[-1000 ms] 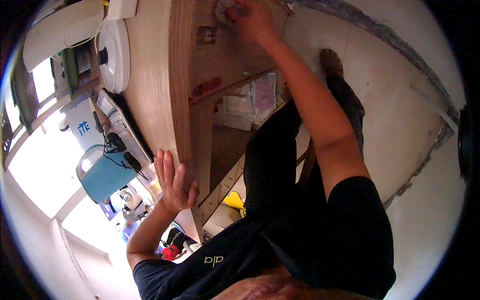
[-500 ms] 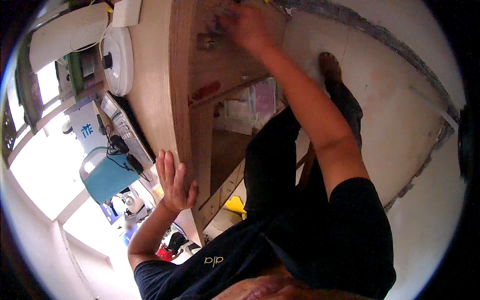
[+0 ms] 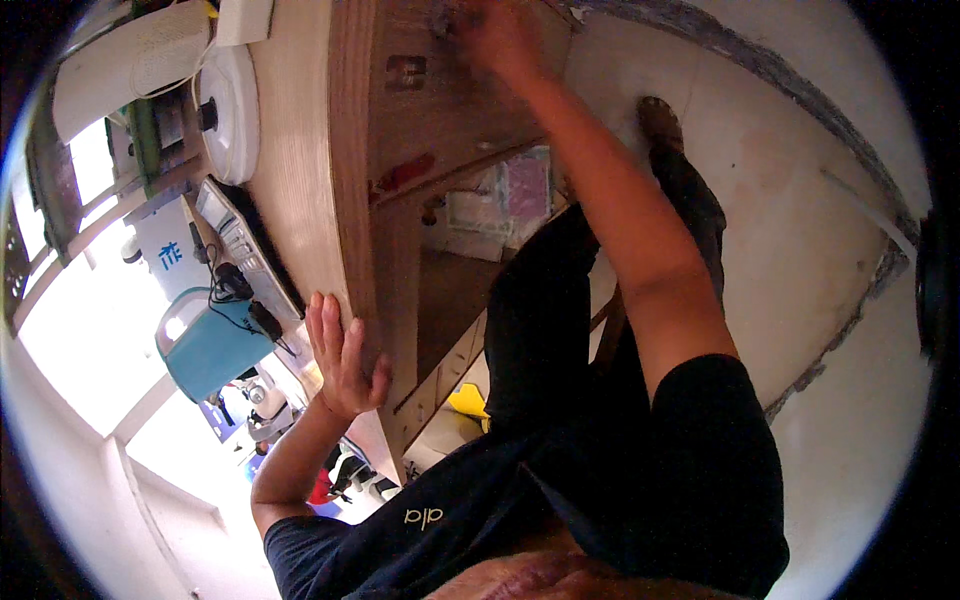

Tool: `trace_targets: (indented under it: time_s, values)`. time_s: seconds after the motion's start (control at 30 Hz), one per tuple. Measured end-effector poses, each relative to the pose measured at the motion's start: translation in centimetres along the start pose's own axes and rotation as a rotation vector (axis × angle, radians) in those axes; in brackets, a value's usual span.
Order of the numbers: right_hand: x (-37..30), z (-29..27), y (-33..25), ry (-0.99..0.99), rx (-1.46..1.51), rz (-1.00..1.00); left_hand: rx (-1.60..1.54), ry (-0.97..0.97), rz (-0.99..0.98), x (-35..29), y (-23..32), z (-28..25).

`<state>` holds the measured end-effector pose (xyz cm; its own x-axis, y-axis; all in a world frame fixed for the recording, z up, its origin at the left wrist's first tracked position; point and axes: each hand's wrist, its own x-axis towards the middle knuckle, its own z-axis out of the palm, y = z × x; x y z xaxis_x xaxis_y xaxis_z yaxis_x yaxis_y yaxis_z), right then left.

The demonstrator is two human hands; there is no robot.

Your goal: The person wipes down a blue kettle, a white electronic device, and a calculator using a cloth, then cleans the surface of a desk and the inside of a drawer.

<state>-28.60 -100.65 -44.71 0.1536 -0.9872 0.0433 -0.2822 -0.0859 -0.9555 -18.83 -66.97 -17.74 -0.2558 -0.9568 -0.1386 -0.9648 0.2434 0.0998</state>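
My left hand [image 3: 345, 362] rests with fingers stretched out on the edge of a light wooden top [image 3: 300, 150]. Reaching far forward, my right hand [image 3: 497, 45] is over a shelf board [image 3: 450, 115] below that top. Motion smears its fingers, and they lie partly against a small dark thing I cannot make out. Close by on the board is a small metallic piece [image 3: 405, 72]. A red object [image 3: 405, 172] lies nearer to me on the same board. Beneath it, a lower compartment holds clear and pinkish packets [image 3: 525, 185].
On the left stand a white lid with a black knob [image 3: 230, 120], a shallow tray-like device [image 3: 245, 245], black cables with adapters [image 3: 232, 283] and a teal case [image 3: 215, 345]. Below the cabinet sits a yellow object [image 3: 468, 400]. Pale floor [image 3: 790, 230] spreads to the right.
My right hand has shifted slightly within the shelf area and stays blurred. My left hand keeps its place on the edge. The whole view has moved slightly.
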Motion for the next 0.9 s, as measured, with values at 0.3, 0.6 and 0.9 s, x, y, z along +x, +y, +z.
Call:
trace_targets:
  time_s: [0.3, 0.6, 0.9]
  values:
    - [-0.3, 0.5, -0.8, -0.06, -0.027, 0.273, 0.009, -0.002, -0.019, 0.2, 0.4, 0.0]
    - [-6.0, 6.5, 4.7, 0.378, 0.21, 0.106, -0.013, 0.002, 0.013, 0.5, 0.0, 0.0]
    - [-18.5, 4.8, -8.0, 0.097, 0.331, -0.042, 0.006, -0.01, 0.009, 0.2, 0.0, 0.3]
